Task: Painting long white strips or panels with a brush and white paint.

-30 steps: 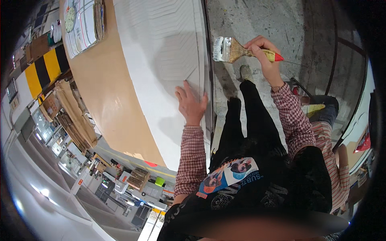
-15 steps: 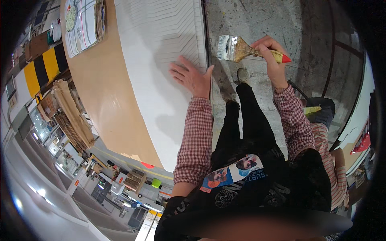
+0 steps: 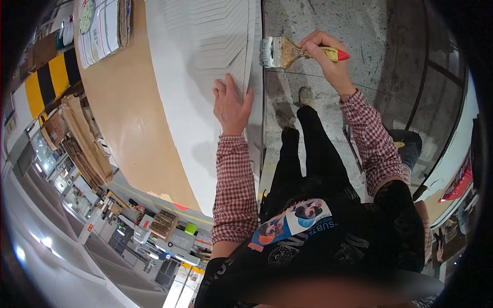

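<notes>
A wide flat paintbrush (image 3: 291, 53) is gripped by its yellow, red-tipped handle in my right hand (image 3: 329, 64), which is closed round it. White stuff coats its bristles, which point left and come up to the long edge of the table. Fanned white sheets (image 3: 221, 36), their edges staggered in angled rows, lie on a larger white sheet (image 3: 179, 108). My left hand (image 3: 232, 109) rests on these sheets, fingers stretched out and holding nothing. The brush tip is at the right margin of the sheets; whether it touches them I cannot tell.
Beneath the white sheet is a tan tabletop (image 3: 123, 113), with a tied stack of white sheets (image 3: 105, 31) at its far left. A yellow-and-black striped barrier (image 3: 51, 79) and flattened cardboard (image 3: 84, 138) are beyond. Concrete floor (image 3: 354, 25) lies to the right, where a person's leg (image 3: 409, 149) shows.
My right hand has brought the paintbrush left, from over the floor to the table's edge. My left hand has slid left and turned more upright on the sheets, its thumb closer in.
</notes>
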Action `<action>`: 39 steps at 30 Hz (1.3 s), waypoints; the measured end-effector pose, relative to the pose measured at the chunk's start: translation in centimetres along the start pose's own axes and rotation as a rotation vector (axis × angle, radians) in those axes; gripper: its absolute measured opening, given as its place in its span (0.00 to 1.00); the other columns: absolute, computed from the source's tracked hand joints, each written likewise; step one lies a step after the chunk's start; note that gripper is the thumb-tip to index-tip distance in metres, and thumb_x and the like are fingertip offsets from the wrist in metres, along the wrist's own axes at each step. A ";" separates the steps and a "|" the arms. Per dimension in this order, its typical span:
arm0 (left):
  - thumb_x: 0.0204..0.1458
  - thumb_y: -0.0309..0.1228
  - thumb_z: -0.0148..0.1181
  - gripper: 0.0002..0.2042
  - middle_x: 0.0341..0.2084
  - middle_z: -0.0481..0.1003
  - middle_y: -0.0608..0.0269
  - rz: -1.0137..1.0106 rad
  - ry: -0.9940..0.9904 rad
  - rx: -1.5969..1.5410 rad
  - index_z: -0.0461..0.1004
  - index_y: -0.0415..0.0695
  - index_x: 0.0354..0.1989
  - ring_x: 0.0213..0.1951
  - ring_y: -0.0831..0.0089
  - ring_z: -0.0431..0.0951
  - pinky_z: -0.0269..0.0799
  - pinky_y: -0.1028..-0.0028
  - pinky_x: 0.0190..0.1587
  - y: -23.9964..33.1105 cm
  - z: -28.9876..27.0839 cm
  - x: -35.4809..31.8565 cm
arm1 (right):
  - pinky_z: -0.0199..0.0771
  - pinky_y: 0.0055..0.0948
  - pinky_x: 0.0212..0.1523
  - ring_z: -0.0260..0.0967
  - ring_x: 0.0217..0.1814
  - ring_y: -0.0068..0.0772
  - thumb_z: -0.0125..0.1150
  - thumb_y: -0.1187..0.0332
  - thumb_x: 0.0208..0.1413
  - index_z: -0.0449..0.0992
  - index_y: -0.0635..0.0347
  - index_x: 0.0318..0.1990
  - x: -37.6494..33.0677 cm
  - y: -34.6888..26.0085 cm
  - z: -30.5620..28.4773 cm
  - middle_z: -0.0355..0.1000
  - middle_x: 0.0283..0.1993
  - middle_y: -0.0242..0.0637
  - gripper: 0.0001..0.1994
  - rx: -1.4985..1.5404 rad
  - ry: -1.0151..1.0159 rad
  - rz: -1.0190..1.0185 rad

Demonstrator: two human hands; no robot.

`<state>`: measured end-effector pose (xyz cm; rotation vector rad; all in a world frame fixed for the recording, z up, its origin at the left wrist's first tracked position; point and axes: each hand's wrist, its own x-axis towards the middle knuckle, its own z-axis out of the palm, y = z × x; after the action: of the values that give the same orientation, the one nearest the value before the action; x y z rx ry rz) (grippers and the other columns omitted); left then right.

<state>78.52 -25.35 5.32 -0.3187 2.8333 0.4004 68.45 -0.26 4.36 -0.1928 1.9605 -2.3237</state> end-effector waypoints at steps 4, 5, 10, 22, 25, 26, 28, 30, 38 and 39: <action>0.50 0.48 0.56 0.33 0.56 0.61 0.34 0.048 -0.022 -0.043 0.60 0.39 0.60 0.56 0.39 0.64 0.64 0.59 0.54 -0.1 -0.6 0.4 | 0.65 0.18 0.33 0.65 0.32 0.16 0.55 0.72 0.57 0.72 0.64 0.30 0.5 0.7 -0.2 0.70 0.30 0.28 0.06 -0.023 -0.062 -0.009; 0.50 0.47 0.56 0.33 0.56 0.61 0.34 0.061 -0.046 -0.058 0.61 0.38 0.60 0.55 0.41 0.65 0.64 0.59 0.53 -0.3 -0.7 0.3 | 0.65 0.18 0.33 0.65 0.32 0.16 0.55 0.72 0.57 0.72 0.64 0.30 0.5 0.7 0.0 0.70 0.30 0.28 0.06 -0.019 -0.073 -0.005; 0.49 0.47 0.57 0.33 0.55 0.61 0.32 0.081 -0.062 -0.107 0.60 0.38 0.60 0.55 0.39 0.64 0.65 0.58 0.52 -0.7 -0.9 0.4 | 0.66 0.21 0.39 0.66 0.36 0.21 0.53 0.71 0.57 0.70 0.63 0.28 1.2 0.2 -0.1 0.72 0.34 0.35 0.07 -0.052 -0.108 0.050; 0.49 0.47 0.57 0.34 0.54 0.64 0.36 0.043 -0.084 -0.087 0.61 0.37 0.60 0.55 0.47 0.66 0.65 0.61 0.52 -0.4 -1.3 0.0 | 0.65 0.17 0.33 0.65 0.32 0.16 0.56 0.73 0.56 0.72 0.65 0.28 0.2 0.1 0.9 0.70 0.30 0.29 0.06 -0.018 -0.126 0.045; 0.48 0.47 0.57 0.34 0.53 0.64 0.37 0.058 -0.057 -0.061 0.61 0.37 0.60 0.54 0.46 0.66 0.65 0.60 0.52 -0.4 -1.2 -0.1 | 0.65 0.18 0.33 0.66 0.33 0.16 0.55 0.72 0.56 0.72 0.64 0.28 0.4 0.3 0.9 0.71 0.31 0.30 0.07 -0.077 -0.159 0.057; 0.48 0.48 0.57 0.34 0.53 0.65 0.36 0.068 -0.039 -0.041 0.60 0.37 0.60 0.54 0.46 0.66 0.65 0.60 0.51 -0.3 -1.2 -0.1 | 0.65 0.18 0.33 0.66 0.33 0.16 0.55 0.72 0.56 0.72 0.64 0.28 0.0 0.5 0.8 0.71 0.31 0.30 0.07 -0.077 -0.163 0.060; 0.48 0.48 0.57 0.34 0.53 0.64 0.35 0.046 -0.076 -0.078 0.60 0.37 0.60 0.54 0.45 0.66 0.65 0.59 0.52 -0.3 -1.3 -0.1 | 0.66 0.18 0.33 0.66 0.33 0.16 0.55 0.72 0.57 0.73 0.64 0.29 -0.8 0.8 0.7 0.72 0.31 0.30 0.06 -0.068 -0.246 0.131; 0.49 0.48 0.57 0.34 0.54 0.63 0.34 0.025 -0.109 -0.114 0.60 0.37 0.60 0.55 0.44 0.65 0.65 0.59 0.52 -0.3 -1.6 -0.1 | 0.66 0.18 0.32 0.66 0.33 0.16 0.55 0.72 0.57 0.73 0.64 0.29 -0.1 0.3 0.7 0.72 0.31 0.30 0.06 -0.037 -0.198 0.098; 0.46 0.47 0.59 0.35 0.53 0.62 0.30 0.114 0.001 -0.102 0.61 0.37 0.59 0.50 0.36 0.66 0.67 0.56 0.49 -0.9 -0.7 -0.1 | 0.67 0.18 0.31 0.67 0.31 0.16 0.55 0.71 0.57 0.73 0.65 0.29 -0.5 0.8 0.8 0.72 0.31 0.30 0.08 -0.073 -0.234 0.139; 0.46 0.47 0.59 0.35 0.53 0.62 0.30 0.112 0.001 -0.100 0.61 0.37 0.59 0.50 0.36 0.66 0.67 0.56 0.49 -0.9 -0.7 -0.1 | 0.67 0.18 0.31 0.67 0.30 0.16 0.55 0.70 0.57 0.74 0.64 0.30 -0.5 0.8 0.7 0.73 0.31 0.30 0.07 -0.035 -0.224 0.102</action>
<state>78.66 -26.42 5.77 -0.1800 2.8463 0.5671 69.09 -1.02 3.69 -0.3320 1.8581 -2.1051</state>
